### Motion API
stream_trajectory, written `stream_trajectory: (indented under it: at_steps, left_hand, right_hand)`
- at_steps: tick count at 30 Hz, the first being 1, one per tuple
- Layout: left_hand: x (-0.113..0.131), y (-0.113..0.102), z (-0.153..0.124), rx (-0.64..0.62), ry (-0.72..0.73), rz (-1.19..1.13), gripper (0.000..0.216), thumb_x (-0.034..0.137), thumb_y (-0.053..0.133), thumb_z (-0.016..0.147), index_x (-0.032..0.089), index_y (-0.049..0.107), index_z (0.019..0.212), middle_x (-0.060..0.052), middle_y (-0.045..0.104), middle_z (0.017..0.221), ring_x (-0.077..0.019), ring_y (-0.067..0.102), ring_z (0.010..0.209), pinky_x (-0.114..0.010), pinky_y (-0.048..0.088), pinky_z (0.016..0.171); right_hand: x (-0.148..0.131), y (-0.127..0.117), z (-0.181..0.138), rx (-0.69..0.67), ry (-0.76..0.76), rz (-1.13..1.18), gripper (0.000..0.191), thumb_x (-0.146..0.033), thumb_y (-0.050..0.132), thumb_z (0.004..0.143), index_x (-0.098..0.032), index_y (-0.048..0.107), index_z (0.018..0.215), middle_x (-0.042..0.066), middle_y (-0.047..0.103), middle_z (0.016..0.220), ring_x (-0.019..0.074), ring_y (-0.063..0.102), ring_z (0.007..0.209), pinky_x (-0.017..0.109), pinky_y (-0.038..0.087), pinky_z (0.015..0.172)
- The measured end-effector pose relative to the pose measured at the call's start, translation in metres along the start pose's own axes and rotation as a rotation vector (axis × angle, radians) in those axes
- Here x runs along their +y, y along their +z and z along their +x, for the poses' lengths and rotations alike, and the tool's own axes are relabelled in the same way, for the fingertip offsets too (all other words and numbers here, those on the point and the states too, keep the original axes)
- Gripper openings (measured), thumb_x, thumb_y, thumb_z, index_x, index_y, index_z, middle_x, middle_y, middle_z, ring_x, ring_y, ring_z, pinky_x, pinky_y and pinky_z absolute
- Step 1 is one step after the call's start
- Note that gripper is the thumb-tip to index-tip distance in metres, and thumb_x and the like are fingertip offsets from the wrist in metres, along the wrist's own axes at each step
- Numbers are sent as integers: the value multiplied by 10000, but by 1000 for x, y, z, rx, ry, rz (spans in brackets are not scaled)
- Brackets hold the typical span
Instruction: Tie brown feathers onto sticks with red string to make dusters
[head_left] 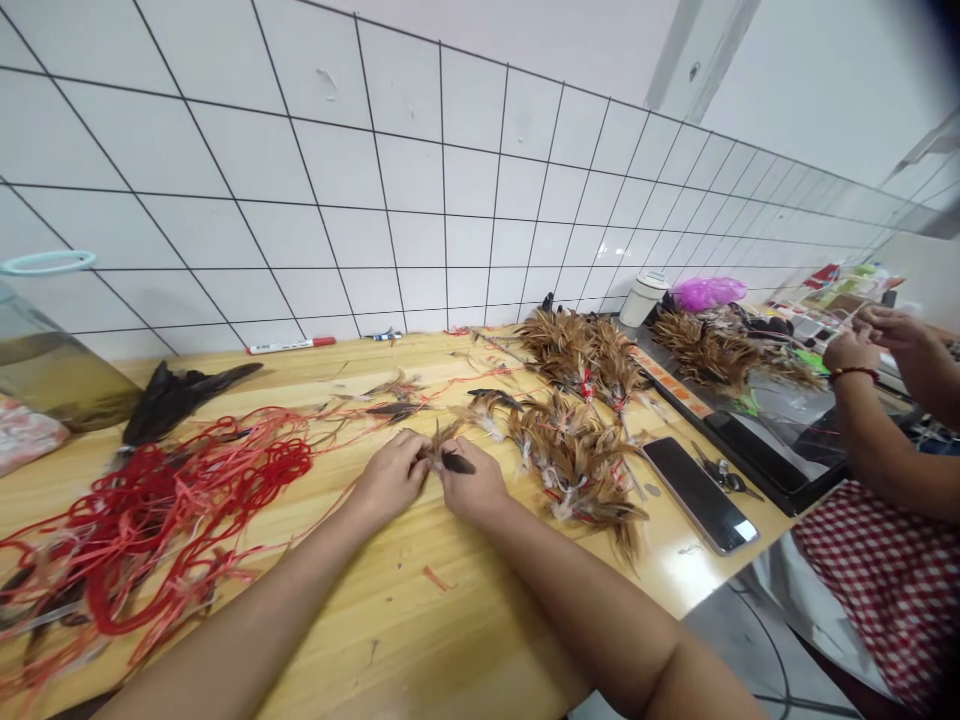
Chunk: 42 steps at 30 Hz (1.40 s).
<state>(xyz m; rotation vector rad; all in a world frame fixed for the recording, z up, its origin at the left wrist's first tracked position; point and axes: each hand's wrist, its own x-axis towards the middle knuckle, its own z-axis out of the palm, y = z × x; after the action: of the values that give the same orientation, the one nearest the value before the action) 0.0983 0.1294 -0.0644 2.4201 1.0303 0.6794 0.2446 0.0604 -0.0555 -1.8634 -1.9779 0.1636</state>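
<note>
Toward the near edge of the counter (390, 600), a thin red scrap (436, 578) lies on the bare wood. A little farther in, around the counter's middle, the left hand (394, 470) and the right hand (472, 478) meet, fingertips of both clamped on a small bunch of feathers (442, 438) held between them — one dark feather (459, 463) lies across the right hand's fingers.

Along the left edge spreads a loose tangle of red cords (210, 480). By the right edge lie a phone (701, 495), screen up, and, just beside it, scissors (724, 472). Between the phone and the right hand sits a heap of brown feather bundles (574, 455).

Behind the cords lies a black feather bundle (176, 400), near a clear container (60, 370) toward the far left corner. A marker (292, 346) with a red cap lies along the far edge — a larger feather pile (577, 350) stands toward the far right corner. Past the right edge are a white canister (645, 297), a purple bag (709, 291) and a co-worker's hands (853, 350). A tiled wall (405, 170) backs everything.
</note>
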Motion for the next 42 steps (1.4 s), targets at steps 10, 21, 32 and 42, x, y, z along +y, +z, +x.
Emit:
stream_trajectory:
  at_steps: [10,21,32,42]
  left_hand:
    - [2,-7,3,245,-22,-126,100,156,484,845,185,574,813,-21,588,818,-153,537,807,-276,424,765]
    - [8,-11,4,344,22,-298,88,147,517,828,180,584,873,-19,585,837,-134,548,806,-259,439,754]
    - [2,-13,9,296,-223,-531,109,218,516,818,162,573,892,-15,610,804,-120,549,723,-240,443,688]
    - [1,0,15,132,2,-116,203,291,535,856,130,642,792,-87,670,820,-179,595,786,-287,471,724]
  right_hand:
    - [3,-1,2,119,99,200,206,-278,437,897,-217,533,1068,62,617,1040,189,587,901,300,450,767]
    - [8,4,5,12,83,28,350,-356,389,942,-207,699,1009,75,720,1046,213,640,994,312,459,889]
    - [7,-4,9,30,203,113,371,-411,377,932,-266,716,977,67,730,1020,225,659,977,323,496,858]
    - [27,13,23,203,-125,107,366,-478,430,832,-208,676,822,124,716,858,289,650,863,414,495,785]
